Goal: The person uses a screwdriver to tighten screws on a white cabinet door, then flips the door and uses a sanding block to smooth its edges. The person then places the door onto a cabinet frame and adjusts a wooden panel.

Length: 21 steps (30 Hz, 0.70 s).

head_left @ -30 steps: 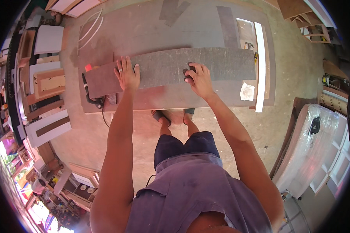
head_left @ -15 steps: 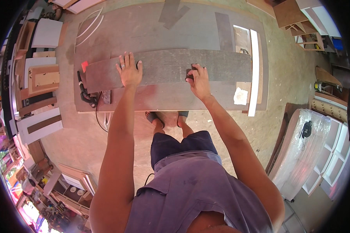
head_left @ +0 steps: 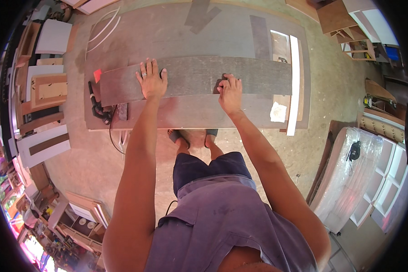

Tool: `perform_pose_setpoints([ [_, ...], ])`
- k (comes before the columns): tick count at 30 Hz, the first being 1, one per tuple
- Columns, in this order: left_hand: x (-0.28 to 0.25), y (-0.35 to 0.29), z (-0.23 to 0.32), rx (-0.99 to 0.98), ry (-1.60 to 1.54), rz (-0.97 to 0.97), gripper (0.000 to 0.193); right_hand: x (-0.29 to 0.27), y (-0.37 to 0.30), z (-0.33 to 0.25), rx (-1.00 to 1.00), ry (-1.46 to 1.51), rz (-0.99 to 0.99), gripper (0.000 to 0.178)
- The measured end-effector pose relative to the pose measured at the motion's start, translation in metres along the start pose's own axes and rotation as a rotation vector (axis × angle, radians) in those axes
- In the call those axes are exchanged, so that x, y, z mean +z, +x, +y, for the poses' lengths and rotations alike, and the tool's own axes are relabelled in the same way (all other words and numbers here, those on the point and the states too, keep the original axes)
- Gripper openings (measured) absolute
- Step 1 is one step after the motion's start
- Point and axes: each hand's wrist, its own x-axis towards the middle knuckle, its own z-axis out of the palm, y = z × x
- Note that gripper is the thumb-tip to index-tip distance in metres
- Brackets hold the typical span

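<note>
A long dark grey plank [head_left: 258, 75] lies lengthwise on a low brown worktable [head_left: 190, 113] in front of me. My left hand [head_left: 152, 81], with a ring on one finger, rests flat on the plank's left part, fingers spread. My right hand [head_left: 231, 93] presses on the plank's near edge toward the middle, its fingers curled over a small dark block [head_left: 219, 84] that is mostly hidden under them. My feet in sandals [head_left: 186, 138] stand at the table's near edge.
A black power tool with a cable [head_left: 99, 106] and an orange tag [head_left: 97, 75] sit at the table's left end. A white strip [head_left: 294, 81] and a paper scrap [head_left: 279, 112] lie at the right. Cabinet panels [head_left: 45, 86] stand left, plastic-wrapped white furniture [head_left: 353, 177] right.
Both hands stay on the plank in almost the same spots. My head has shifted a little, so the table sits slightly differently in view.
</note>
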Motion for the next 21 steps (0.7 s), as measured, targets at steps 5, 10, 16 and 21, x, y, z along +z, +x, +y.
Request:
perform_pose_setpoints([
  [5,0.001,0.002,0.001,0.007,-0.004,0.017,0.066,0.008,-0.002,0.004,0.059,0.101,0.043,0.016],
  [10,0.003,0.002,-0.004,0.024,-0.012,0.052,0.065,0.018,-0.007,-0.007,0.067,0.004,0.115,0.012],
  [16,-0.003,0.001,0.000,0.023,-0.044,0.020,0.065,0.023,-0.001,-0.011,0.129,0.035,0.202,0.009],
  [21,0.004,0.002,-0.008,0.025,-0.064,0.041,0.066,0.020,0.002,-0.024,0.175,-0.090,0.187,0.012],
])
